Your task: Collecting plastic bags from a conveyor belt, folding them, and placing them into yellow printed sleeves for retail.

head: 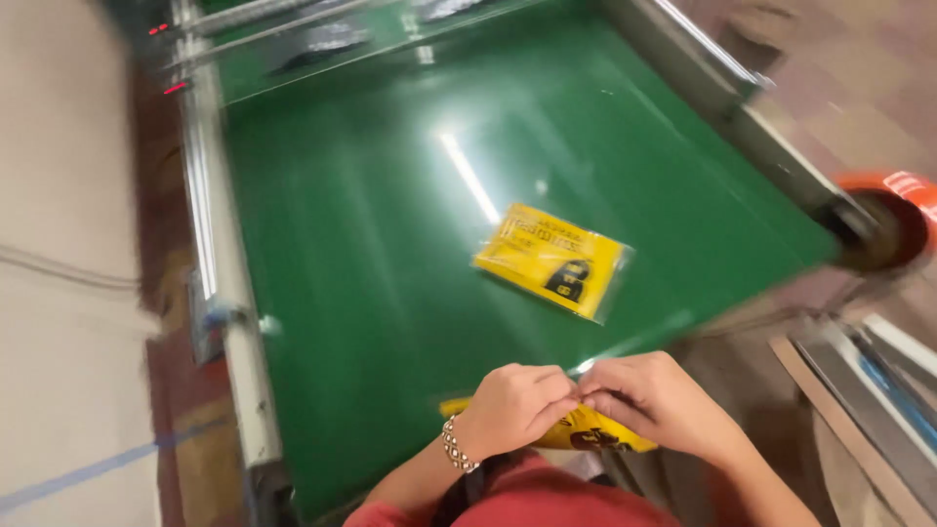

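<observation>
My left hand (514,405), with a beaded bracelet at the wrist, and my right hand (656,398) meet at the near edge of a green conveyor belt (390,224). Both pinch the top edge of a yellow packet in clear plastic (590,429), which hangs partly hidden beneath the fingers. A second yellow packet with black print (553,259) lies flat on the belt, a little beyond my hands and apart from them.
Metal side rails (210,224) run along the belt's left and right. An orange round container (893,220) stands at the right past the rail. Flat metal and cardboard pieces (859,390) lie at the lower right. Pale floor stretches on the left.
</observation>
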